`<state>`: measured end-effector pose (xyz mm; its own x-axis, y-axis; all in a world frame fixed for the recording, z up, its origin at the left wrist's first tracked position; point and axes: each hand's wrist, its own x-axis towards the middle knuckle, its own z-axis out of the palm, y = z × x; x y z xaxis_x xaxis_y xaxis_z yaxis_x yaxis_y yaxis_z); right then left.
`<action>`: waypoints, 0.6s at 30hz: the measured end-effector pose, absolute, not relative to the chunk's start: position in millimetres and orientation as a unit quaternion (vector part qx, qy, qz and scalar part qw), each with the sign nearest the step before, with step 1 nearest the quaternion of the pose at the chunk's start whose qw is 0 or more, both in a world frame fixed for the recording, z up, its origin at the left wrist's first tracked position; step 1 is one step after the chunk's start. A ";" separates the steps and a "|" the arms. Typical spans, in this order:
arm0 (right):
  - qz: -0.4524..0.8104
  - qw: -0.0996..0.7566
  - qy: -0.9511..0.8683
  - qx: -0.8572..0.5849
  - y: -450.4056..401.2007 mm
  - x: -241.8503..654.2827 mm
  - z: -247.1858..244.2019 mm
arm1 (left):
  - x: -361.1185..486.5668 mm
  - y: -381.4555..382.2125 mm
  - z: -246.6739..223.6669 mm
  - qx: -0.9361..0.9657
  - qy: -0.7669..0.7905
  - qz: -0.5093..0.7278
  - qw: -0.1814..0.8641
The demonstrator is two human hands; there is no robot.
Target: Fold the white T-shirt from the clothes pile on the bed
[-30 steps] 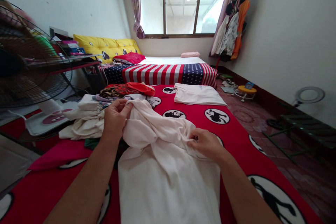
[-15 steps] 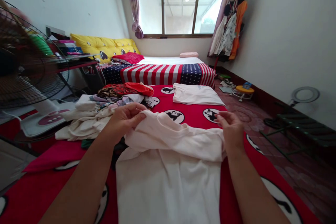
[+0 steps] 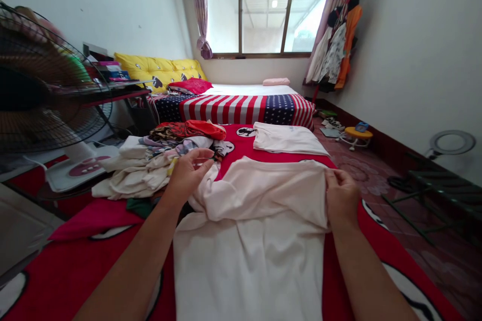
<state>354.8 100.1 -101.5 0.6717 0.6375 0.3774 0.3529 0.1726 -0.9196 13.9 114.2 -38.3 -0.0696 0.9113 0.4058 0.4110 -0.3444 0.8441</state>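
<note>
A pale pink long shirt [image 3: 252, 266] lies flat on the red bedspread [image 3: 56, 271], with its upper part folded back over itself in a loose double layer [image 3: 259, 193]. My right hand [image 3: 342, 199] pinches the right edge of that fold. My left hand [image 3: 187, 174] hovers just beside the fold's left side, fingers apart and holding nothing. To its left sits a heap of mixed clothes [image 3: 137, 173]. Another folded pale shirt [image 3: 288, 139] lies farther up the bedspread.
A standing fan [image 3: 41, 85] fills the left side, near a white pad [image 3: 81, 168]. Beyond the bedspread is a stars-and-stripes bed cover [image 3: 233, 109]. On the tiled floor at right stand a yellow stool [image 3: 356, 134] and a green folding rack [image 3: 429, 190].
My hands have moved apart. The left has let go of the shirt, and the right has shifted outward to its edge. The fold now lies flatter and wider.
</note>
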 end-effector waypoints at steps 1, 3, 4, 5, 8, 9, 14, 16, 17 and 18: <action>0.105 0.685 -0.349 -0.631 103.6 360.8 -105.1 | 12.7 114.8 -39.9 0.655 0.529 0.488 0.230; 0.127 0.716 -0.293 -0.621 109.9 369.0 -111.7 | 12.5 112.7 -42.4 0.700 0.532 0.418 0.227; 0.141 0.725 -0.277 -0.615 112.3 370.7 -114.2 | 13.4 110.9 -44.1 0.726 0.525 0.381 0.229; 0.152 0.731 -0.268 -0.608 114.2 371.0 -115.8 | 15.0 109.1 -46.5 0.750 0.515 0.347 0.227; 0.162 0.751 -0.251 -0.589 116.7 367.4 -116.6 | 20.5 107.1 -56.9 0.801 0.496 0.260 0.212; 0.165 0.759 -0.245 -0.580 116.8 366.2 -116.0 | 21.7 107.9 -60.0 0.810 0.494 0.235 0.211; 0.203 0.788 -0.214 -0.541 115.5 366.1 -113.1 | 9.0 115.5 -49.8 0.743 0.531 0.344 0.220; 0.216 0.785 -0.213 -0.541 113.8 364.5 -111.2 | -8.4 117.4 -35.3 0.613 0.552 0.537 0.178; 0.228 0.777 -0.222 -0.542 112.5 362.3 -109.7 | -19.1 117.7 -28.1 0.531 0.544 0.632 0.150; 0.246 0.765 -0.241 -0.544 110.7 359.0 -107.6 | -30.2 117.7 -21.6 0.462 0.525 0.703 0.129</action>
